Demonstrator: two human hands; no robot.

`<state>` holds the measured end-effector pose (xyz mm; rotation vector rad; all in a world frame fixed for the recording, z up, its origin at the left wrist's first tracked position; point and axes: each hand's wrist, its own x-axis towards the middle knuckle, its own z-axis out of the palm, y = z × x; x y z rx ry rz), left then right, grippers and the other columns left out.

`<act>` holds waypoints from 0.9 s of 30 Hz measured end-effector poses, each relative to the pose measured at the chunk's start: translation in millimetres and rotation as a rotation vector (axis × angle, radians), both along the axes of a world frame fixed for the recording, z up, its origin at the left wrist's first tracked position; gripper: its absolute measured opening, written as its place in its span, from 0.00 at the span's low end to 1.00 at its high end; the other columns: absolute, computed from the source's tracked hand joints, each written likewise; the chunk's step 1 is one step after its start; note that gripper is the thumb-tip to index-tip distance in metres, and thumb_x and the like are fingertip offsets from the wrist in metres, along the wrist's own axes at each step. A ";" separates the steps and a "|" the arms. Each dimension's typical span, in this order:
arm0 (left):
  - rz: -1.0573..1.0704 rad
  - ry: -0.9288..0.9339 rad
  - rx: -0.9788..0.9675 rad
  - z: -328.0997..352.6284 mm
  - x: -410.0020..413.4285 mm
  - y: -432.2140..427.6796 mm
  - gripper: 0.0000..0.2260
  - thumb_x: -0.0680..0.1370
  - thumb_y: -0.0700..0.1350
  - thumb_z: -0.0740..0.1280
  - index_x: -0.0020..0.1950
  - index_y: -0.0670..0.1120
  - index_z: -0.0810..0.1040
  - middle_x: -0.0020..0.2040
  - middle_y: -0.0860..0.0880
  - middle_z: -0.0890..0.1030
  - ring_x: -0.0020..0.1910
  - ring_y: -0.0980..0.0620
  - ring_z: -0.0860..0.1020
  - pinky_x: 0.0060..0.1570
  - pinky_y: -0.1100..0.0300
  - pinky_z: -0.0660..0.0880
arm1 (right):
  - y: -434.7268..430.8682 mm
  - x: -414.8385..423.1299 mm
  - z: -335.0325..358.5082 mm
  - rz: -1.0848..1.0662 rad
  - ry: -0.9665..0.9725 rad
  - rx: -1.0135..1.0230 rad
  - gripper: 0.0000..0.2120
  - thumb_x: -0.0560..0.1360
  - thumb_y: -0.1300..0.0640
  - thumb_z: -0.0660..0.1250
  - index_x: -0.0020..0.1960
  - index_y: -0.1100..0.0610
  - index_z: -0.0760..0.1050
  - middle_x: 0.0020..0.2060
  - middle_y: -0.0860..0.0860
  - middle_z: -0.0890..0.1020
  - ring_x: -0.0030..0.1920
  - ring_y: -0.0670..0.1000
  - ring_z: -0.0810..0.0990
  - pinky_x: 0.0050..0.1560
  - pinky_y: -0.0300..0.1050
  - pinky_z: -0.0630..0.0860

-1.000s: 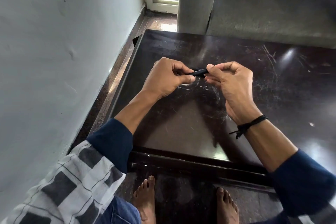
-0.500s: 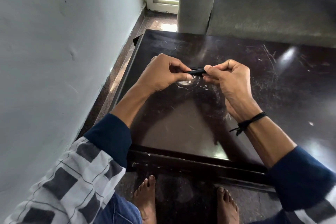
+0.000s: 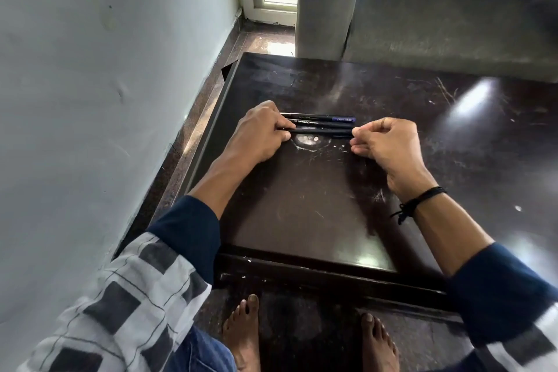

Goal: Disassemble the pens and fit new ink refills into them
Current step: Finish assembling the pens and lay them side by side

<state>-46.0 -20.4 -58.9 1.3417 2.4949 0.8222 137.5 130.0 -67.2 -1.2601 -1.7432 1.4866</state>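
— Black pens [image 3: 320, 124] are lying side by side on the worktop [image 3: 302, 205], their long axis running left to right between your hands.
— Which hand is sitting nearer?
— Your left hand [image 3: 259, 133] is curling over their left ends, gripping them. Your right hand [image 3: 389, 142] is hovering curled at the right tips; I cannot tell whether it is pinching one.

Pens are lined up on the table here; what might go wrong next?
The pens lie loose, side by side on the glossy table; pulling the nearest pen apart might set the others rolling. The left hand grips only its left end and the fingers of the right hand barely meet the right end, so it might slip.
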 end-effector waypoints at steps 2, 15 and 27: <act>0.024 -0.009 0.003 -1.3 3.6 1.6 0.12 0.78 0.43 0.73 0.61 0.50 0.84 0.51 0.53 0.76 0.50 0.55 0.74 0.51 0.62 0.66 | 2.4 0.2 -2.1 0.019 -0.028 0.010 0.06 0.74 0.62 0.76 0.39 0.57 0.82 0.33 0.53 0.86 0.36 0.51 0.87 0.48 0.50 0.85; 0.166 0.079 0.104 -2.3 12.6 0.1 0.04 0.76 0.40 0.73 0.45 0.48 0.82 0.47 0.53 0.78 0.43 0.56 0.79 0.47 0.64 0.69 | 3.7 1.8 5.4 0.212 -0.183 0.135 0.04 0.73 0.57 0.78 0.41 0.52 0.85 0.34 0.49 0.86 0.37 0.48 0.84 0.53 0.57 0.85; 0.227 0.110 0.149 5.0 20.6 2.5 0.03 0.78 0.44 0.71 0.48 0.52 0.81 0.47 0.57 0.81 0.40 0.57 0.79 0.39 0.69 0.65 | 25.0 34.3 54.9 0.212 -0.503 0.597 0.06 0.70 0.53 0.76 0.38 0.47 0.80 0.35 0.43 0.84 0.42 0.51 0.84 0.48 0.47 0.80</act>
